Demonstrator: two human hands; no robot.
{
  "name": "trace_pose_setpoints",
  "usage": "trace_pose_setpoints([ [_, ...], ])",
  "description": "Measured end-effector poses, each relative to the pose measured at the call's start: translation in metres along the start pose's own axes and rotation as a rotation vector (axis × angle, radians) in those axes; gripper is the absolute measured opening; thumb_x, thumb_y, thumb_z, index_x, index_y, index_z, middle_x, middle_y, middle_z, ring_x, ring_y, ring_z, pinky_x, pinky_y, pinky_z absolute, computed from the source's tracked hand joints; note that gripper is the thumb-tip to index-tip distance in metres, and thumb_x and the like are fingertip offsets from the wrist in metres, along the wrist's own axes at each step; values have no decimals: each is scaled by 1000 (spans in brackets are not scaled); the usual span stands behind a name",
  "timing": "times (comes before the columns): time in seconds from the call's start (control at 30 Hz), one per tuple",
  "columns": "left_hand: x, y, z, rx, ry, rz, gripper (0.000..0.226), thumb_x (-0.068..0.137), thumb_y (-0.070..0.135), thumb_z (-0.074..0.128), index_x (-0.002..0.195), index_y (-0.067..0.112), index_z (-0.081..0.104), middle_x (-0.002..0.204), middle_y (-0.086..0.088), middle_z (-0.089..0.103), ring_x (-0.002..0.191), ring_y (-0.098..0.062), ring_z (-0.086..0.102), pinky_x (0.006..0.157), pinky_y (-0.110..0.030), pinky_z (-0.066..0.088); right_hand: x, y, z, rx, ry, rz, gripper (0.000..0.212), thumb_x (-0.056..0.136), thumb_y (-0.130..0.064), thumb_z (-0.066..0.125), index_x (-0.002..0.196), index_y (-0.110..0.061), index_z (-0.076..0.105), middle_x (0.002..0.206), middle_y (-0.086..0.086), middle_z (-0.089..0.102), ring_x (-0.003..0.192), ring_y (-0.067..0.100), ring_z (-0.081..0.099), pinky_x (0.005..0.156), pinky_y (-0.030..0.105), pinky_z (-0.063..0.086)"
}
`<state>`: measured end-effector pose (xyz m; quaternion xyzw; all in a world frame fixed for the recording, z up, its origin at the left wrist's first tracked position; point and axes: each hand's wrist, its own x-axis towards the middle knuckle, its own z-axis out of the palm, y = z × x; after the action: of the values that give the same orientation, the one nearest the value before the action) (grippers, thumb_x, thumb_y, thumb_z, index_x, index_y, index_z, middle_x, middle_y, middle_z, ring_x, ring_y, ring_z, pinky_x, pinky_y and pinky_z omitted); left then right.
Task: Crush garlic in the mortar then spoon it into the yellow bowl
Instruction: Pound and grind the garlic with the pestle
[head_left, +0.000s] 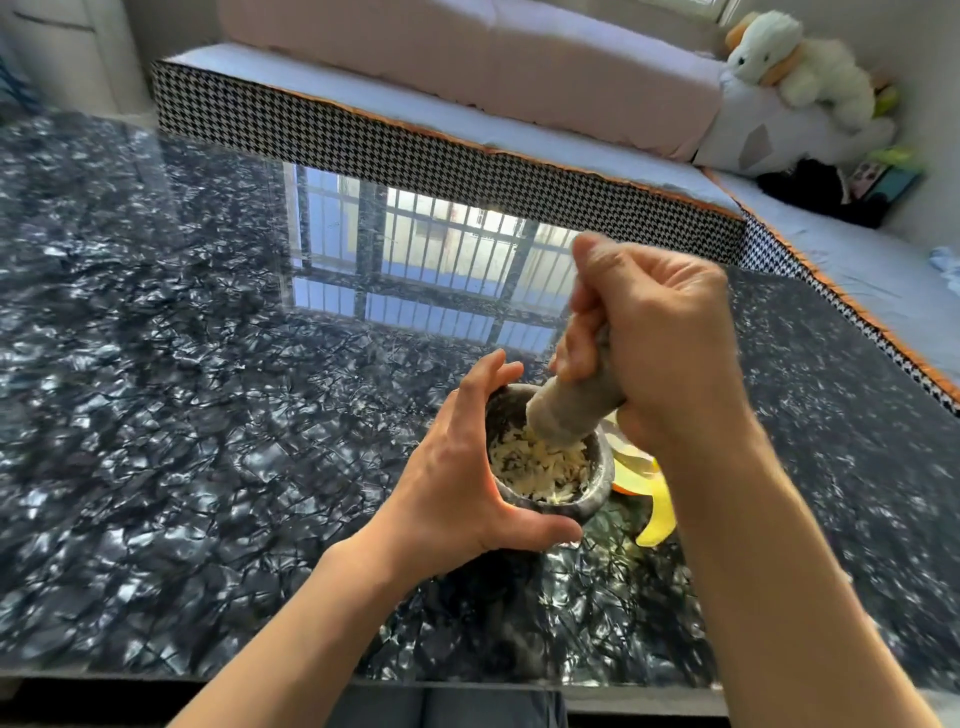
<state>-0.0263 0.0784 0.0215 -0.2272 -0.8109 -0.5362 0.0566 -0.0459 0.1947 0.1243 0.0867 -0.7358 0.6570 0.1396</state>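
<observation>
Two hands share the job: left hand (457, 467) cups the mortar (550, 457) steady, right hand (649, 353) grips the pestle (566, 415), crushing garlic (535, 467).

- Dark marbled glossy table top (156, 364); barred window seen reflected in it, mid-far part.
- Bench w/ houndstooth edge, orange trim (415, 140), set along far & right sides of table.
- Pink cushion (467, 57) laid on bench.
- White plush toy (800, 62) propped in far right corner, beside misc. dark items.

glossy black marble table (156, 364) | on it: mortar (597, 483), yellow bowl (657, 514)
</observation>
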Motion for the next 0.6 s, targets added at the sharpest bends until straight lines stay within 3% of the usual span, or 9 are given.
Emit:
trace_pose_setpoints([
  [0.07,0,2,1,-17,3,-20,117,43,59,78,136,40,9,137,24,32,129,2,30,106,-24,31,-4,19,9,-207,-24,37,43,91,-18,53,49,-8,52,33,4,47,30,21,40,39,28,34],
  [0.13,0,4,0,-23,22,-44,122,42,58,78,140,35,9,138,13,37,127,-3,35,105,-30,35,-8,33,17,-259,-53,94,43,91,-22,53,52,-5,55,36,7,50,33,20,42,46,32,38],
  [0.23,-1,4,1,-11,12,-34,119,43,60,76,138,37,8,140,14,34,129,-3,32,107,-31,32,-5,24,13,-120,-29,166,44,92,-19,53,49,-10,52,33,6,46,34,23,39,44,34,37],
  [0.37,0,1,2,17,1,-10,117,45,64,74,134,47,-1,143,20,28,132,1,25,107,-24,23,6,-8,-1,117,-11,98,39,91,-15,54,53,-9,51,31,3,43,27,18,39,39,27,38],
  [0.47,-1,1,3,14,9,-15,119,44,63,75,136,43,2,137,26,28,131,2,26,107,-24,25,3,4,3,21,-54,65,42,91,-16,54,49,-12,51,32,4,44,29,20,39,39,29,37],
  [0.6,-1,4,2,-14,28,-47,123,42,57,78,140,35,8,138,14,35,127,-1,33,105,-30,36,-9,37,16,-130,-112,143,44,92,-20,53,48,-14,54,34,6,47,34,24,40,43,33,38],
])
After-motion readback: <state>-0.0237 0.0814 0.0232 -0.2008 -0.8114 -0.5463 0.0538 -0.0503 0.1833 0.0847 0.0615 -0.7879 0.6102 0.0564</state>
